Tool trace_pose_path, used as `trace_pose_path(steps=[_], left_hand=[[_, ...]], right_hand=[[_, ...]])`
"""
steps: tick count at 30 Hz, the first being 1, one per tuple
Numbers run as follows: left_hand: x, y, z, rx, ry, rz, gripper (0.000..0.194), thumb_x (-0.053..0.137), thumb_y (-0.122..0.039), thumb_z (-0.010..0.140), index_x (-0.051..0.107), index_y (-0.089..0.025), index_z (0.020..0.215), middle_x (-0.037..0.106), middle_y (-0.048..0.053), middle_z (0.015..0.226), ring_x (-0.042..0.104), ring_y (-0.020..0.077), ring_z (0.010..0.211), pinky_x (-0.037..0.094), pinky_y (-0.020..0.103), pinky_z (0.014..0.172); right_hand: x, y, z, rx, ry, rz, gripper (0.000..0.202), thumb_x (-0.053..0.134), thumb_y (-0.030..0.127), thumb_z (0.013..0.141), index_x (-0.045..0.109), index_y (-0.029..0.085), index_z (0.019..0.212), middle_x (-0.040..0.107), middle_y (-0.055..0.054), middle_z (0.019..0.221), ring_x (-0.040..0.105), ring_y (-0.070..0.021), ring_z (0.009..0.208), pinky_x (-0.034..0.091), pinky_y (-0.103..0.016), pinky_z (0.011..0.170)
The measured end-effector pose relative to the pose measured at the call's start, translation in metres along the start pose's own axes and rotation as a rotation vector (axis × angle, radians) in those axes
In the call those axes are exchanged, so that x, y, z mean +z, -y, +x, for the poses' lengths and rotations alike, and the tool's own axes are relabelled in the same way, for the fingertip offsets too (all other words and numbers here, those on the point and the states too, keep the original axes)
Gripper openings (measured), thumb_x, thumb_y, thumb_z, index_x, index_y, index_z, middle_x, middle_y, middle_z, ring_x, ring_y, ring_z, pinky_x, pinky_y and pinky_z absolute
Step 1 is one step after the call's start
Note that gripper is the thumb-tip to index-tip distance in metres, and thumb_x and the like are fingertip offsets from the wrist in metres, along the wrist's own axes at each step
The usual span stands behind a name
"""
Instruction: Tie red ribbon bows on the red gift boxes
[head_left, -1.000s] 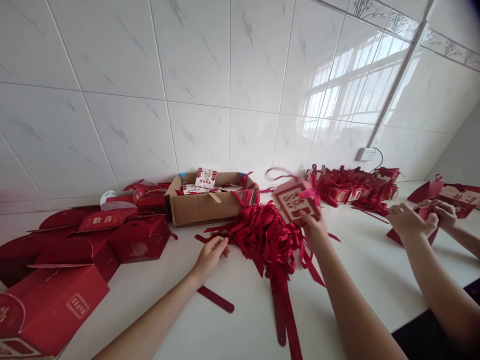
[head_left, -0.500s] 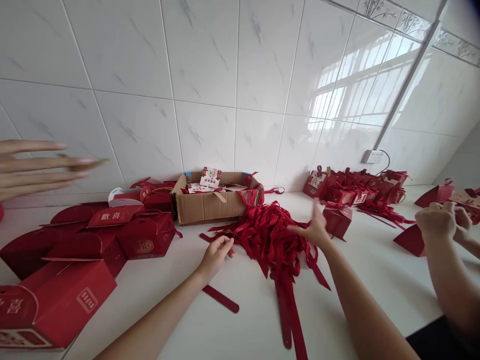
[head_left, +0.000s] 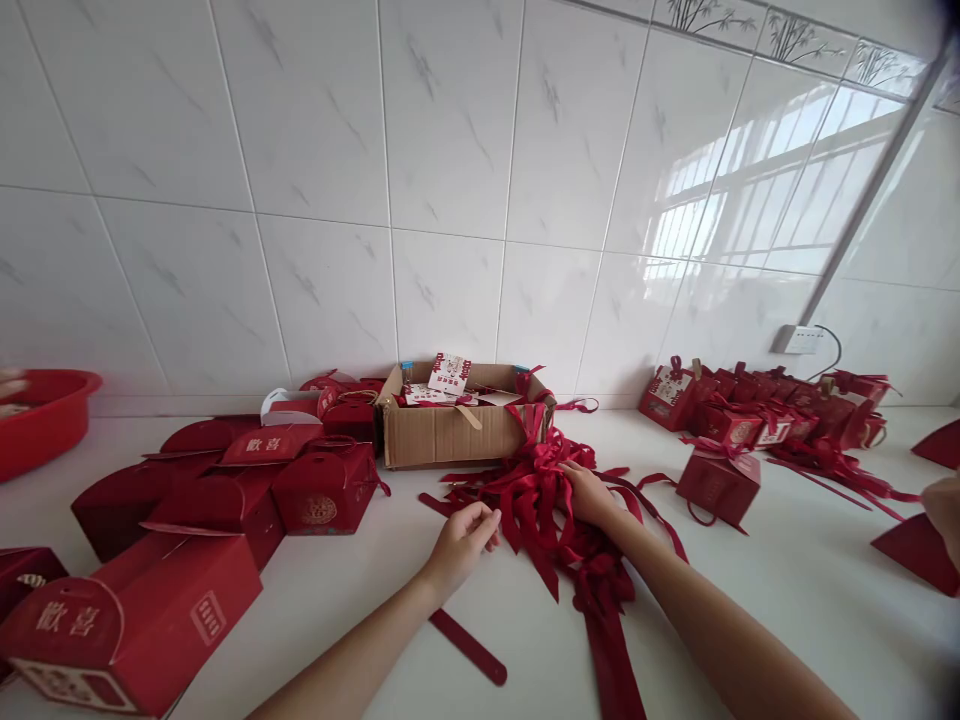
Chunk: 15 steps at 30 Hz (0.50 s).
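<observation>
White counter (head_left: 360,640) against marbled tiles, heaped with red ribbons (head_left: 551,510) before a cardboard box (head_left: 450,435).
The right hand (head_left: 589,492) reaches into the ribbons, its grip unclear; the left hand (head_left: 463,545) hovers nearby, fingers curled, between ribbons and red boxes (head_left: 202,590).

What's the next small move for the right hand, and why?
Probably pinch one ribbon and ease it out slowly: the right hand is at the red ribbon pile, its strands overlap and loop, and the left hand is close by.
</observation>
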<state>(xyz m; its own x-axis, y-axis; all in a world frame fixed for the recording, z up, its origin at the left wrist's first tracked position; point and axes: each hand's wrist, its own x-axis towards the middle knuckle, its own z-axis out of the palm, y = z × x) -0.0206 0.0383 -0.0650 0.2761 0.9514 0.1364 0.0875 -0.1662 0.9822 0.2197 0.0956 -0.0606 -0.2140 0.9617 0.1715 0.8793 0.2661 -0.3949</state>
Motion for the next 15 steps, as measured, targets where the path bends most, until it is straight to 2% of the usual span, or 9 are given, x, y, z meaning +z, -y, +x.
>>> trace_pose_path(steps=[4,7,11,15], left_hand=[[0.001,0.005,0.001,-0.003,0.006,-0.027,0.033,0.053,-0.047,0.079,0.049,-0.018,0.064,0.055,0.000,0.060,0.050,0.0134,0.061,0.041,0.027,0.064],[0.002,0.007,0.002,-0.009,0.005,-0.037,0.033,0.053,-0.047,0.079,0.048,-0.018,0.064,0.055,0.000,0.061,0.049,0.0131,0.060,0.041,0.027,0.064],[0.002,0.009,0.002,-0.024,0.000,-0.040,0.030,0.053,-0.046,0.079,0.049,-0.018,0.068,0.054,-0.001,0.061,0.049,0.0129,0.060,0.040,0.027,0.065],[0.002,0.011,0.003,-0.049,0.007,-0.049,0.029,0.053,-0.045,0.080,0.051,-0.017,0.070,0.055,0.000,0.063,0.049,0.0131,0.062,0.039,0.027,0.065]], right_hand=[[-0.007,0.007,-0.014,-0.068,-0.089,0.108,0.013,0.055,0.027,0.089,0.062,0.016,0.093,0.064,-0.004,0.098,0.061,-0.0166,0.087,0.049,-0.035,0.081],[-0.032,0.004,-0.011,-0.056,-0.224,0.238,0.011,0.057,0.016,0.079,0.063,0.018,0.087,0.068,-0.002,0.088,0.062,-0.0201,0.082,0.050,-0.033,0.076],[-0.092,0.000,0.005,0.032,-0.473,0.418,0.030,0.054,0.013,0.071,0.060,0.017,0.100,0.069,-0.007,0.093,0.062,-0.0262,0.087,0.050,-0.040,0.078],[-0.168,0.015,0.024,0.049,-0.543,0.586,0.020,0.063,0.019,0.067,0.062,0.014,0.086,0.067,-0.007,0.073,0.063,-0.0250,0.069,0.053,-0.041,0.064]])
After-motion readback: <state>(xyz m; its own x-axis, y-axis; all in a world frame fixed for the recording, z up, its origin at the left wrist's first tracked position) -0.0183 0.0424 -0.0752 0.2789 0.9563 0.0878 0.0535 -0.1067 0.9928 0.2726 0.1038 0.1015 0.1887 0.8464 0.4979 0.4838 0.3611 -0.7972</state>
